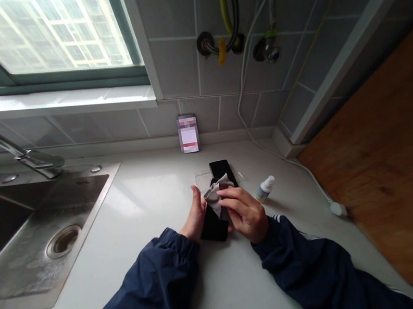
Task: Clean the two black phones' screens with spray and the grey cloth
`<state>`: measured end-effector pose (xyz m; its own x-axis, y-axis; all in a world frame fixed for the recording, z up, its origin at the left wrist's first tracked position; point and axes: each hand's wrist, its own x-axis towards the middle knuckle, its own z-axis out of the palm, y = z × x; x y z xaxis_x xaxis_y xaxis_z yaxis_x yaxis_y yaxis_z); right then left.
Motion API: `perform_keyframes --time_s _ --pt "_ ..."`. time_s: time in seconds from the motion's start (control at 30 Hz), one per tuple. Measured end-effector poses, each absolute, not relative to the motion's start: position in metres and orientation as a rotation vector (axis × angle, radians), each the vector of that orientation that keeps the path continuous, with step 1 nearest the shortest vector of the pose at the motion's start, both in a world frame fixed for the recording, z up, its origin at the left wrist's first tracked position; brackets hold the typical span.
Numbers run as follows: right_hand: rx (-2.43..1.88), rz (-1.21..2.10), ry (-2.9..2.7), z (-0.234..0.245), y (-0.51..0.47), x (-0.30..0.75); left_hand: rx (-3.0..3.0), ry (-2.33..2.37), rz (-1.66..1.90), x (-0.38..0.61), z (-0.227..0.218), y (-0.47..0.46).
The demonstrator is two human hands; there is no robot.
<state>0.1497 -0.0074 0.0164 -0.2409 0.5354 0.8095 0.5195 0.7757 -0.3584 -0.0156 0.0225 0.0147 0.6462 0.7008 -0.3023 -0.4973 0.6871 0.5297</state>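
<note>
My left hand point(196, 214) is closed around the side of a black smartphone point(214, 227), its thumb pointing up along the edge. In my right hand point(246, 213) a grey cleaning cloth point(215, 195) is pinched between thumb and fingers, lying against the upper part of that phone. The cloth and fingers hide part of the phone's surface. Just beyond, a second black phone point(220, 168) lies flat on the counter, partly covered by the cloth. A clear flat case-like piece point(203, 177) is beside it. Right of my right hand stands a small white spray bottle point(265, 189) with a coloured label.
A phone with a lit, blurred screen point(189, 134) leans on the tiled wall. At left are a steel sink point(90, 195) and faucet point(39, 161). A white cable point(269, 150) crosses the counter to a plug point(338, 209) near the wooden panel point(399, 169) at right.
</note>
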Motion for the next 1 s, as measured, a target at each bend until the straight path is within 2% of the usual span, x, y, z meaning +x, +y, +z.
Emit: perform_keyframes --time_s 0.27,0.57,1.0 --pt "-1.048 -0.126 -1.948 0.017 -0.006 0.143 0.470 0.581 0.826 -0.012 0.026 0.020" --pt "-1.234 -0.079 -2.238 0.005 -0.011 0.140 0.416 0.635 0.892 -0.008 0.032 0.020" --pt "-1.187 -0.043 -2.359 0.014 -0.011 0.140 0.356 0.690 0.977 -0.008 0.020 0.021"
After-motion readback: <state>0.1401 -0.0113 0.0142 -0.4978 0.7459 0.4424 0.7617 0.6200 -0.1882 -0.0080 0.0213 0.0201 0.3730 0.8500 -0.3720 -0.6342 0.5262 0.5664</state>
